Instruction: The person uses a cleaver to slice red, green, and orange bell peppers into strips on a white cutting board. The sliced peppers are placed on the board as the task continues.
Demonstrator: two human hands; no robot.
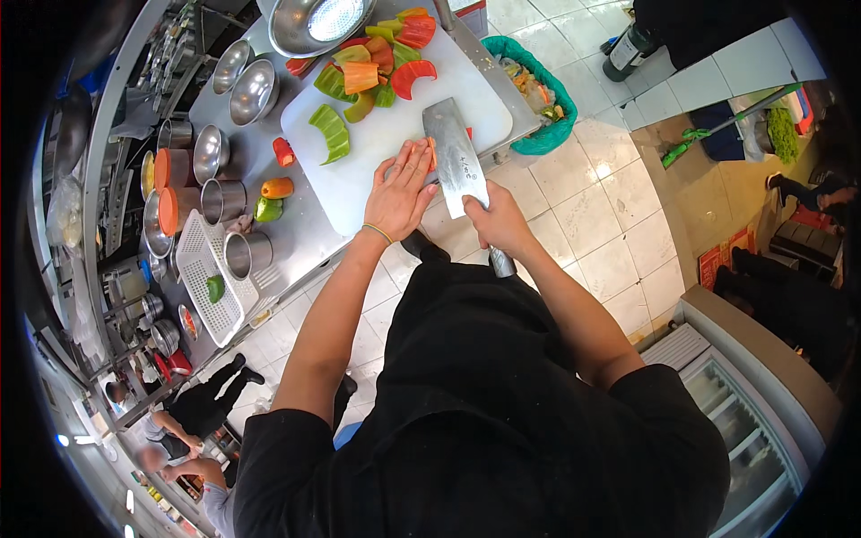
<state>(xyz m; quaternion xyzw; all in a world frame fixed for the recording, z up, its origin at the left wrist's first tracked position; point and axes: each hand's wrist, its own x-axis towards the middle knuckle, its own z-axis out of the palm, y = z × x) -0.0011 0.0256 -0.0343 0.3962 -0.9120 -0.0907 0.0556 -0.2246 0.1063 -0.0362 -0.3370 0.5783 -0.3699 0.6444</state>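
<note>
My right hand (499, 218) grips the handle of a Chinese cleaver (449, 134), whose broad blade lies over the white cutting board (366, 185). My left hand (400, 191) is flat on the board, fingers together, its fingertips pressing an orange-red bell pepper piece (431, 155) against the blade's left side. A small red bit (469, 133) shows at the blade's right edge. Farther up the board lies a pile of cut bell pepper in red, orange and green, with a red piece (412, 79) nearest the cleaver. A curved green piece (331, 134) rests apart, left of the pile.
Left of the board, the steel table holds orange (277, 187), green (268, 209) and red (283, 152) peppers, steel bowls (253, 93) and a white plastic basket (232, 316). A steel bowl (286, 33) stands behind the pile. A green-lined waste bin (568, 124) stands right. Other people are farther off.
</note>
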